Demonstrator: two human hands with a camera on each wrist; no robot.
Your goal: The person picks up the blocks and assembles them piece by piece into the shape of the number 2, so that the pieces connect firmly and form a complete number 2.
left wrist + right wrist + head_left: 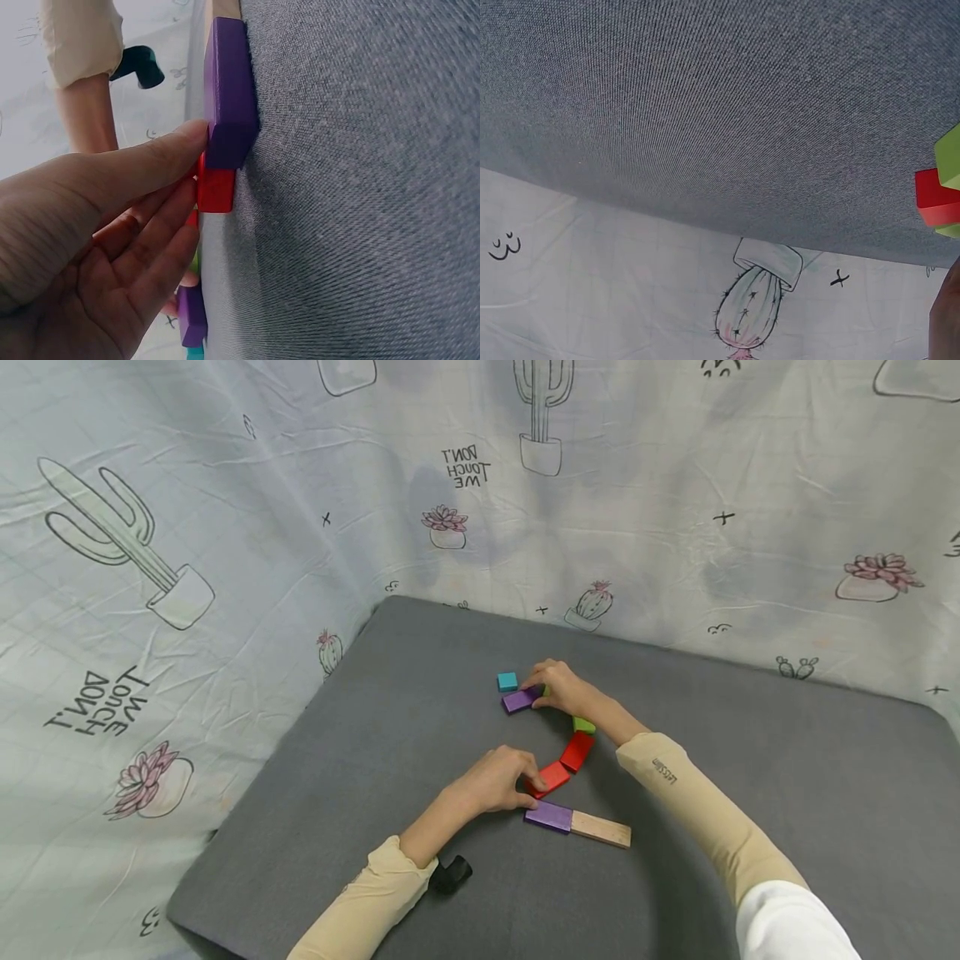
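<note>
Red block: a flat red wooden block (551,777) is lying mid-counter, in a curved row of blocks.
Left hand (497,779): fingers are pinching that red block.
Right hand (558,685): fingertips are pinching a flat purple wooden block (521,699) at the row's far end.
Counter: grey felt-covered counter (360,735).

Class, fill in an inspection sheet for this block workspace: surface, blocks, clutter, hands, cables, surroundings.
Surface: grey fabric mat.
Blocks: curved flat chain of teal block, purple block, green block, two red blocks, near purple block, plain wood block.
Clutter: black object by the left sleeve.
Hands: left hand touches the nearer red block; right hand touches the far purple block.
Cables: nothing seen.
Surroundings: cactus-print cloth.
</note>
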